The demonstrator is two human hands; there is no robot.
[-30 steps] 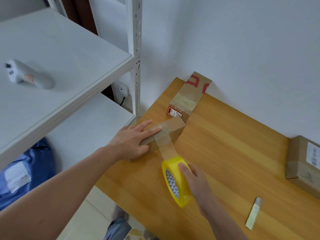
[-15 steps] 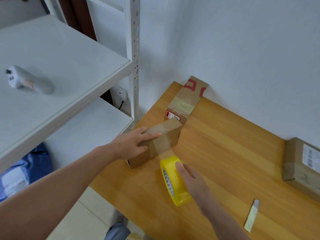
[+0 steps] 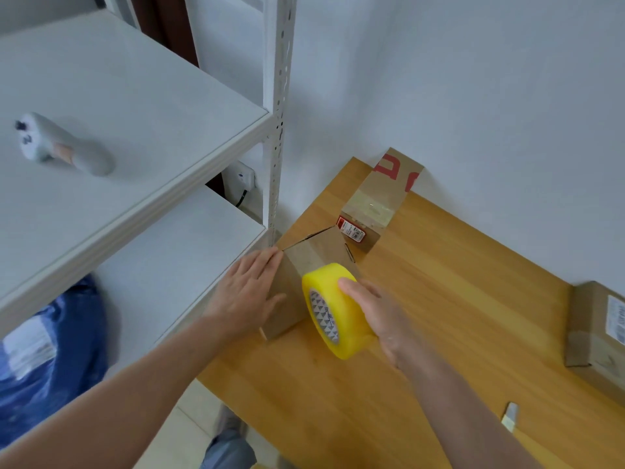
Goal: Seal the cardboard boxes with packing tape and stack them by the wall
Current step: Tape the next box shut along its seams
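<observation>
A small brown cardboard box (image 3: 306, 265) stands tipped up near the left edge of a pale wooden table (image 3: 439, 299), braced between a person's two bare hands. The left hand (image 3: 247, 292) lies flat against the box's left face, fingers straight and reaching to its upper edge. The right hand (image 3: 375, 319) grips a bright yellow roll of packing tape (image 3: 333, 309), fingers curled over the rim, with the roll set on edge against the box's near face. Whether any tape runs from roll to box cannot be told.

Just behind the small box, a longer brown cardboard box printed in red (image 3: 382, 201) lies with its far end against the white wall (image 3: 473, 96), clear tape across its top and a red label on its near end. A third brown cardboard box (image 3: 595, 333) sits well apart at the table's right edge, and a small white strip (image 3: 510, 419) lies near the front.

To the left stands a white metal shelving unit (image 3: 152, 137); a blurred grey-white handheld object (image 3: 57, 147) rests on its upper shelf. A blue plastic bag (image 3: 44, 360) lies below.
</observation>
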